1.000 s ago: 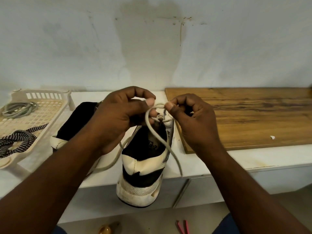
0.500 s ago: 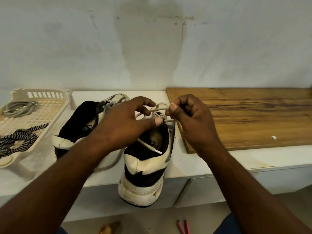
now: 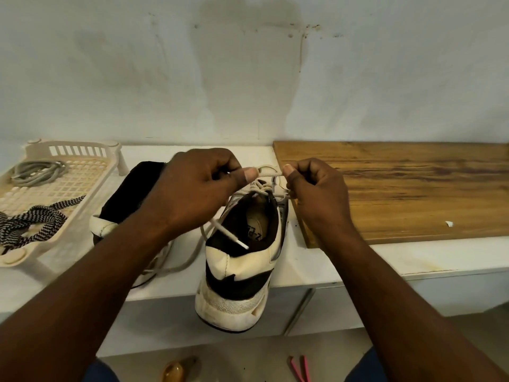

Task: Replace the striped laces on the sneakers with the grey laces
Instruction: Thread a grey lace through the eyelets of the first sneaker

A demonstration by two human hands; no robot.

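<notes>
The long white counter [image 3: 358, 260] is seen running the full width, its front edge crossed by the heel of the white-and-black leather sneaker [image 3: 242, 271], which is set with the heel overhanging that edge. To the right of this sneaker, almost touching its side, a large brown wooden board [image 3: 399, 188] is laid flat, reaching the wall and cut off at the frame's right. Bare counter is left open in front of the board. To the sneaker's left a cream plastic lattice tray [image 3: 91, 194] is cut off by the frame; a coiled grey lace [image 3: 38, 172] is held at its far end, a black-and-white striped lace [image 3: 30, 221] at its near end, one tail draped over the rim. Between tray and sneaker a second sneaker [image 3: 129, 194] is largely hidden behind the left forearm. Above the sneaker's tongue, a pale grey lace [image 3: 268, 174] is pinched taut between left hand [image 3: 198, 188] and right hand [image 3: 316, 188], both closed on it. A white-tipped lace end [image 3: 234, 238] is seen dangling over the collar. The knot itself is hard to make out.
</notes>
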